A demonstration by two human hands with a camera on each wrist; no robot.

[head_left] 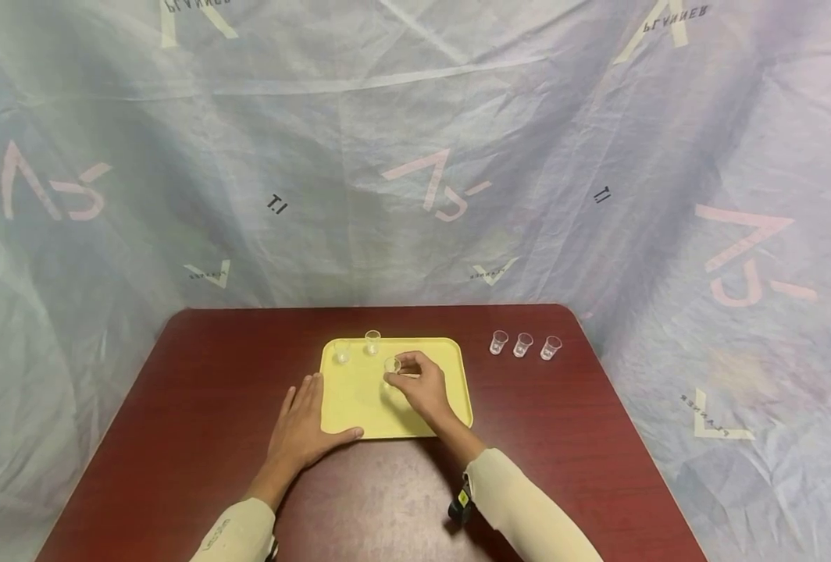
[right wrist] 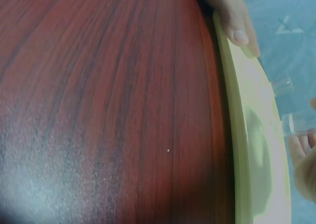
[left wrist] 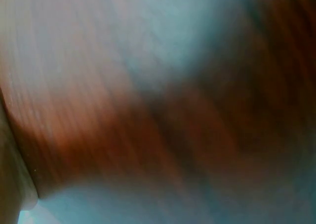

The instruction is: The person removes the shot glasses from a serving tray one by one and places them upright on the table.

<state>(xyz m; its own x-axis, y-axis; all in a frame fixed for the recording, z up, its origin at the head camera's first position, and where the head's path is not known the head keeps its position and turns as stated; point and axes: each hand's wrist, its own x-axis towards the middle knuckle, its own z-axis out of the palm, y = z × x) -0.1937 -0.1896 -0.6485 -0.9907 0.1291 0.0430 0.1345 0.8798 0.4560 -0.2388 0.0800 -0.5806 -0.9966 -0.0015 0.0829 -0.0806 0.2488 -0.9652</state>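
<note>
A yellow tray lies on the dark red table. My left hand rests at its front left corner, fingers straight along the left side and thumb touching the front edge. Over the tray's middle, my right hand pinches a small clear shot glass between thumb and fingers; the right wrist view also catches this glass. Two more clear shot glasses stand upright near the tray's back left: one glass by the corner, another glass to its right. The left wrist view is mostly blurred tabletop.
To the right of the tray, three clear shot glasses stand in a row on the table. Printed fabric sheets hang behind the table and along both sides.
</note>
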